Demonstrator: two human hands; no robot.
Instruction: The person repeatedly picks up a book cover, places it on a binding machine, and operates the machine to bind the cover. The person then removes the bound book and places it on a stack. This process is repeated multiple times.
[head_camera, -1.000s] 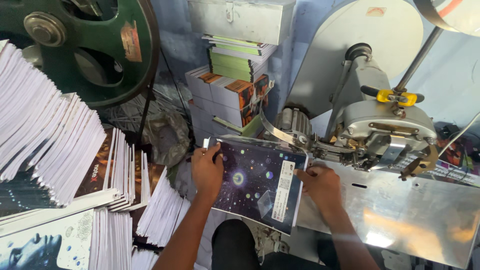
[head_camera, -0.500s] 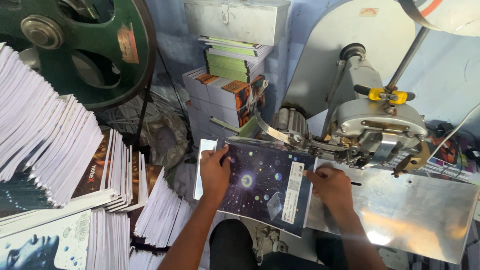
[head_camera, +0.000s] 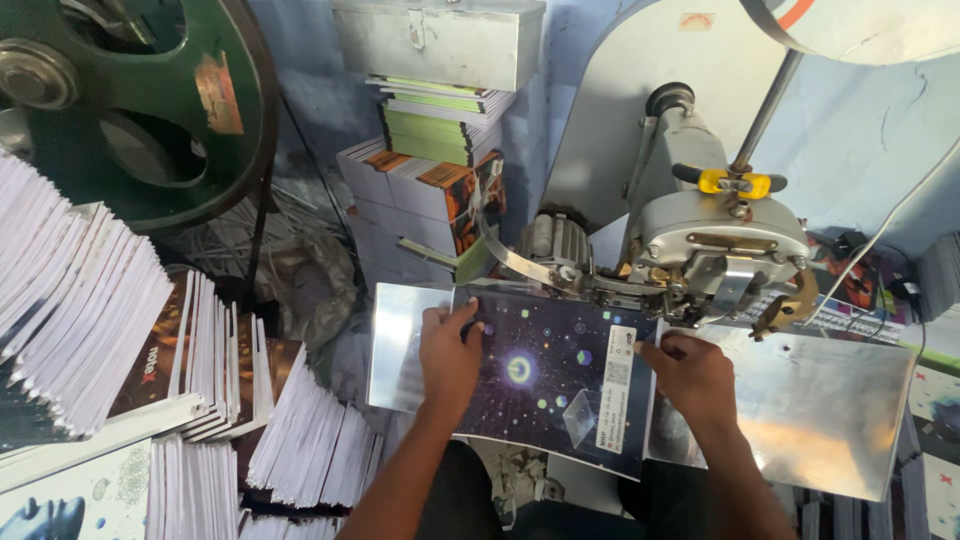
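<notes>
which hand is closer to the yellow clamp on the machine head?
Right. The right hand rests on the dark notebook cover's right edge, below and just left of the yellow clamp. The left hand lies flat on the cover's left part, farther away.

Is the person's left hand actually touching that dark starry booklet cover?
Touching. The head view shows the left hand lying flat on the dark booklet cover, palm and fingers pressed against it.
</notes>
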